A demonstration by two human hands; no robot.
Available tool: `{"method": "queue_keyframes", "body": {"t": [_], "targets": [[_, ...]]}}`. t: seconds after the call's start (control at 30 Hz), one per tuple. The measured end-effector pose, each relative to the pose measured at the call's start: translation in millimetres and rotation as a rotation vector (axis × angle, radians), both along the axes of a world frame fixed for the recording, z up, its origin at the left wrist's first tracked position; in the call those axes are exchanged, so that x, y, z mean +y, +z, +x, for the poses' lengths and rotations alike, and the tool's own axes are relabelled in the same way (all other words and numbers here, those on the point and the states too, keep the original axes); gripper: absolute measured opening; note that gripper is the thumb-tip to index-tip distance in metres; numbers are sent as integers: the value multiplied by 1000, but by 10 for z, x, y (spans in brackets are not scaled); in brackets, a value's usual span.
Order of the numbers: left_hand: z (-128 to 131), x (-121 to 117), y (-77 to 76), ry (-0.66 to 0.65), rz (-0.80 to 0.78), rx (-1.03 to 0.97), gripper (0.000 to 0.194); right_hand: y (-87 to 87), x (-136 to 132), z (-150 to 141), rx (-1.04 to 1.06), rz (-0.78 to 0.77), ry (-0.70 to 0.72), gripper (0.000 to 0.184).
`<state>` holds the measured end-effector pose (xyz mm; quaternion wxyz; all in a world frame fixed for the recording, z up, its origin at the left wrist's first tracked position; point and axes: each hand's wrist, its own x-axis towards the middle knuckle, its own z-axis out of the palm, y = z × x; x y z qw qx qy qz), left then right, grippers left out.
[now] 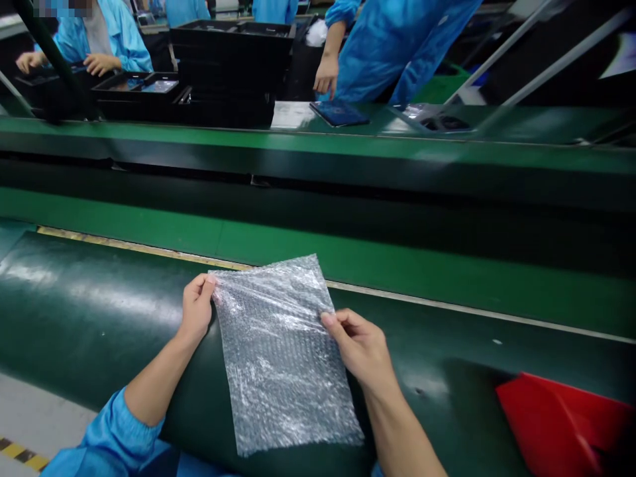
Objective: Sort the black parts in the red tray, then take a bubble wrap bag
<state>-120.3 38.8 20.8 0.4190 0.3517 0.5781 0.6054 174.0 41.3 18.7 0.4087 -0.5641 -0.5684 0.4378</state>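
A clear bubble-wrap bag lies flat on the dark green work surface in front of me. My left hand pinches its upper left corner. My right hand grips its right edge with thumb and fingers near the top. Both my forearms reach in from below; the left one wears a blue sleeve.
A red object sits at the lower right. A green conveyor belt runs across the middle. Beyond it, stacked black trays and a dark flat device lie on the far bench, where people in blue coats work.
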Motion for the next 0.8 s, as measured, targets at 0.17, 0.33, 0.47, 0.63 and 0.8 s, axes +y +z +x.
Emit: {"method": "queue_keyframes", "body": {"t": [0.17,0.33,0.47,0.63,0.8], "targets": [[2,-13,13,-39,42,-8,52,60,42,-9,61,-3,93,58],[8,-41,40,-157,1,-65,50,115,62,-82,193,-67,186,62],[23,-37,74,-162,-24,-114,47,89,57,-134,177,-53,99,65],[67,45,80,-250,-128,-124,51,84,142,-115,213,9,10,67],[108,70,26,-287,-237,-31,58,100,174,-77,268,64,-34,66]]}}
